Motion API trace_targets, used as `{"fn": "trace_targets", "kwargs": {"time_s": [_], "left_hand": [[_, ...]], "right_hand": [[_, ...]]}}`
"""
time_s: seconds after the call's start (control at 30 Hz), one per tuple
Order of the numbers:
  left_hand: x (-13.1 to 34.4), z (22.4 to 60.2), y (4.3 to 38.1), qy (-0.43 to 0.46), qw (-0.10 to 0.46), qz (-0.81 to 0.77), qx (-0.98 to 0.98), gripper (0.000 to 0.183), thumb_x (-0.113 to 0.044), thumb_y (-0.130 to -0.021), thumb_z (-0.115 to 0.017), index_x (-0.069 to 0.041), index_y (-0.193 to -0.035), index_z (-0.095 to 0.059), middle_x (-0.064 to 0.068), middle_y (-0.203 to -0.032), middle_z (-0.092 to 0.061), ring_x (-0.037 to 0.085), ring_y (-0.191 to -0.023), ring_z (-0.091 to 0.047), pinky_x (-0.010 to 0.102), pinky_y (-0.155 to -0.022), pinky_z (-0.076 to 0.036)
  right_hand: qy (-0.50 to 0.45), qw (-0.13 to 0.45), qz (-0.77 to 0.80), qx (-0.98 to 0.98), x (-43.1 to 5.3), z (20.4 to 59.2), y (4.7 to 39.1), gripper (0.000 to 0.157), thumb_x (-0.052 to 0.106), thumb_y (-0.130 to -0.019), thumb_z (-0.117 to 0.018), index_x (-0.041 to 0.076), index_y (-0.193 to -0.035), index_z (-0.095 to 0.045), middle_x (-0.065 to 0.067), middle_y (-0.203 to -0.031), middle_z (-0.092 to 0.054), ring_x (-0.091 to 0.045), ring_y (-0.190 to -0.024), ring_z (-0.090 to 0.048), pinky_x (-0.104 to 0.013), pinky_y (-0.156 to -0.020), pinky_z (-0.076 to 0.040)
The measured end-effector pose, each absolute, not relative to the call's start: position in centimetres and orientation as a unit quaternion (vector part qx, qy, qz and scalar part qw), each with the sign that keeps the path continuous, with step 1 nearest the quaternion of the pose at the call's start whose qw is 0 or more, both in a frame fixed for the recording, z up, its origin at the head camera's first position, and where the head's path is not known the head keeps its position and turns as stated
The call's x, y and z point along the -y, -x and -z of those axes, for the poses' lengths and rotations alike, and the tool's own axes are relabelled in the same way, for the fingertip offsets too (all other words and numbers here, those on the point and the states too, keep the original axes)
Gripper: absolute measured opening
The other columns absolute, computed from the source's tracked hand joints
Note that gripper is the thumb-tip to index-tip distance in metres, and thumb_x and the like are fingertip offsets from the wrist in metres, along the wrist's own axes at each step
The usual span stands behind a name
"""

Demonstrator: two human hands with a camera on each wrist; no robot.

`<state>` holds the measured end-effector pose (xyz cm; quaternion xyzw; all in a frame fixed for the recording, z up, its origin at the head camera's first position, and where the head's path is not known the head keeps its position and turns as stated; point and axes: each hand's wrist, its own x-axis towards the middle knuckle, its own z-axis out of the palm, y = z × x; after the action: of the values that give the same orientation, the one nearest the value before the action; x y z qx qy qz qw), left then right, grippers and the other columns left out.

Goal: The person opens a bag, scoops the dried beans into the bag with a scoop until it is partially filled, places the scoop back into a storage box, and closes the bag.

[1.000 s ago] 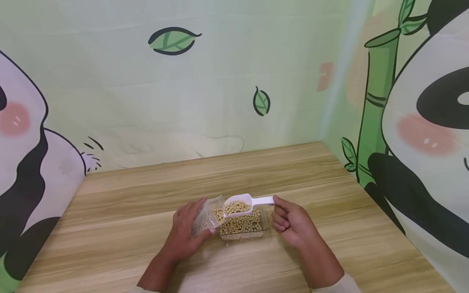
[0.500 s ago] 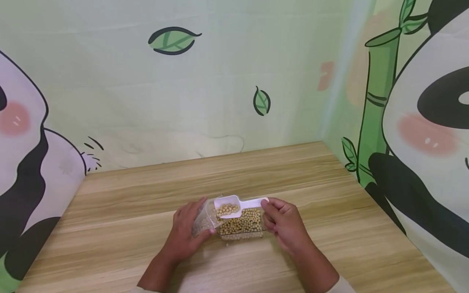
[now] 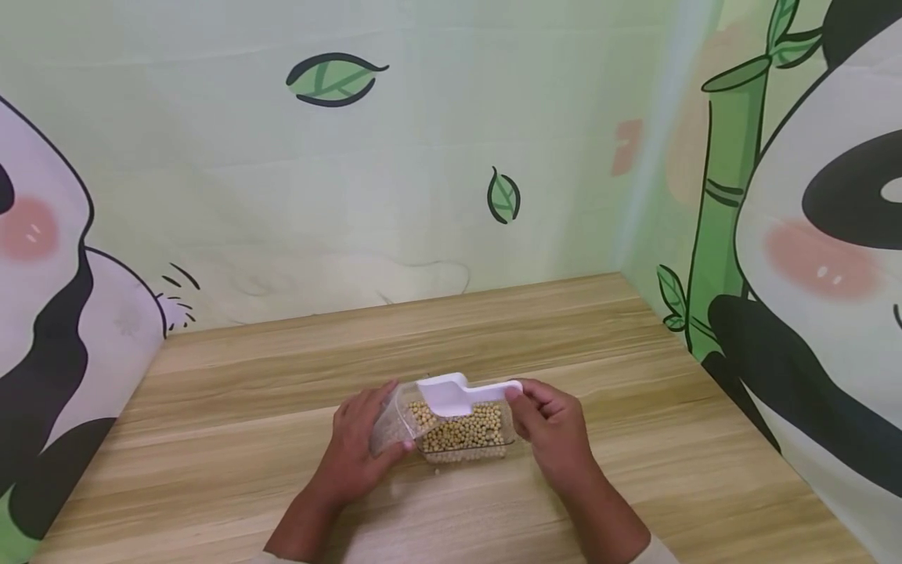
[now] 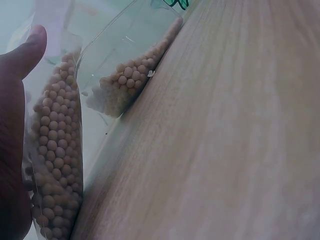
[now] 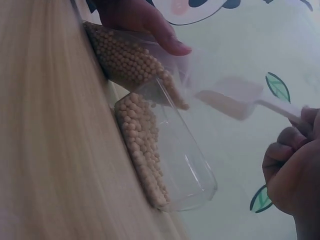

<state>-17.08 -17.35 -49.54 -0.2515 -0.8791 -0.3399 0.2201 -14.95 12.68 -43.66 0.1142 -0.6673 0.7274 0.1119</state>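
My left hand [image 3: 359, 446] grips a clear plastic container [image 3: 395, 427] that leans with its mouth toward the right. Pale yellow soybeans fill much of it, visible through its wall in the left wrist view. Against its mouth stands a clear rectangular box [image 5: 187, 155] on the table, with soybeans [image 3: 468, 429] spread over its bottom. My right hand [image 3: 553, 419] pinches the handle end of a white scoop [image 3: 445, 395]. The scoop is tilted above the box and the container's mouth, and its bowl shows no beans in the head view.
The wood-grain table [image 3: 282, 368] extends around the containers. A loose bean [image 3: 437, 471] lies in front of the box. Behind the table hangs a pale green backdrop [image 3: 423, 157] with panda, leaf and bamboo drawings.
The scoop moved left toward the leaning container and tipped over; the beans seen in its bowl earlier are gone from it. My left hand and both containers stayed in place.
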Motion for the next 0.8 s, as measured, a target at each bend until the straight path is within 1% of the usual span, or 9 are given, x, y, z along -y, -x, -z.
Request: {"fn": "trace_targets", "kwargs": {"time_s": [0.1,0.2,0.27,0.33,0.43,0.53,0.67,0.8], "left_hand": [[17.4,49.5,17.0,0.253,0.221,0.339,0.879,0.082,-0.029,-0.088,-0.083,-0.007,-0.16,-0.05,0.018,-0.142,-0.066,0.04,-0.134,-0.06,0.069,-0.113,-0.035],[17.4,49.5,17.0,0.253,0.22,0.335,0.88,0.081,-0.029,-0.089,-0.082,-0.007,-0.16,-0.05,0.017,-0.143,-0.066,0.04,-0.134,-0.06,0.069,-0.113,-0.035],[17.4,49.5,17.0,0.253,0.219,0.335,0.881,0.081,-0.03,-0.089,-0.082,-0.007,-0.16,-0.05,0.017,-0.143,-0.066,0.04,-0.134,-0.06,0.069,-0.113,-0.035],[17.4,49.5,17.0,0.253,0.219,0.334,0.881,0.081,-0.03,-0.09,-0.081,-0.007,-0.16,-0.05,0.017,-0.143,-0.067,0.04,-0.134,-0.06,0.07,-0.113,-0.035],[17.4,49.5,17.0,0.251,0.215,0.336,0.882,0.081,-0.031,-0.09,-0.081,-0.008,-0.161,-0.05,0.017,-0.143,-0.066,0.041,-0.134,-0.06,0.071,-0.113,-0.035],[17.4,49.5,17.0,0.248,0.208,0.338,0.884,0.081,-0.031,-0.09,-0.082,-0.008,-0.161,-0.049,0.018,-0.145,-0.065,0.041,-0.136,-0.059,0.071,-0.114,-0.034],[17.4,49.4,16.9,0.247,0.2,0.342,0.884,0.082,-0.03,-0.09,-0.082,-0.008,-0.162,-0.048,0.018,-0.147,-0.064,0.041,-0.137,-0.058,0.071,-0.116,-0.032],[17.3,49.4,16.8,0.247,0.2,0.345,0.883,0.082,-0.03,-0.09,-0.083,-0.007,-0.161,-0.049,0.019,-0.146,-0.064,0.041,-0.137,-0.059,0.07,-0.116,-0.032]], "right_hand": [[-0.073,0.157,-0.75,0.639,-13.0,43.3,15.1,0.019,0.001,-0.108,-0.062,-0.013,-0.096,-0.067,0.006,-0.059,-0.04,-0.003,-0.053,-0.036,-0.026,-0.05,-0.026],[-0.031,0.202,-0.753,0.625,-13.3,43.0,15.2,0.019,0.0,-0.107,-0.063,-0.012,-0.092,-0.067,0.006,-0.056,-0.039,-0.003,-0.051,-0.035,-0.028,-0.049,-0.023],[-0.014,0.226,-0.74,0.633,-13.3,43.0,15.3,0.02,0.0,-0.105,-0.066,-0.014,-0.091,-0.069,0.008,-0.055,-0.039,-0.002,-0.05,-0.034,-0.027,-0.048,-0.022],[-0.009,0.249,-0.711,0.658,-13.2,43.1,15.3,0.02,0.002,-0.103,-0.07,-0.012,-0.089,-0.071,0.01,-0.055,-0.041,0.0,-0.05,-0.034,-0.024,-0.046,-0.022],[-0.048,0.281,-0.653,0.701,-13.0,43.7,15.3,0.018,0.002,-0.101,-0.073,-0.006,-0.085,-0.075,0.012,-0.055,-0.042,0.004,-0.049,-0.033,-0.02,-0.043,-0.025],[-0.126,0.322,-0.578,0.739,-12.6,44.4,15.4,0.015,-0.002,-0.097,-0.076,0.0,-0.082,-0.077,0.009,-0.054,-0.041,0.008,-0.051,-0.03,-0.016,-0.044,-0.025],[-0.212,0.372,-0.464,0.775,-12.3,45.0,15.6,0.012,-0.005,-0.091,-0.078,0.003,-0.082,-0.078,0.007,-0.053,-0.042,0.012,-0.056,-0.025,-0.011,-0.045,-0.023],[-0.241,0.397,-0.389,0.795,-12.3,45.1,15.7,0.012,-0.003,-0.089,-0.078,0.006,-0.08,-0.076,0.009,-0.053,-0.043,0.012,-0.057,-0.022,-0.009,-0.046,-0.023]]}}
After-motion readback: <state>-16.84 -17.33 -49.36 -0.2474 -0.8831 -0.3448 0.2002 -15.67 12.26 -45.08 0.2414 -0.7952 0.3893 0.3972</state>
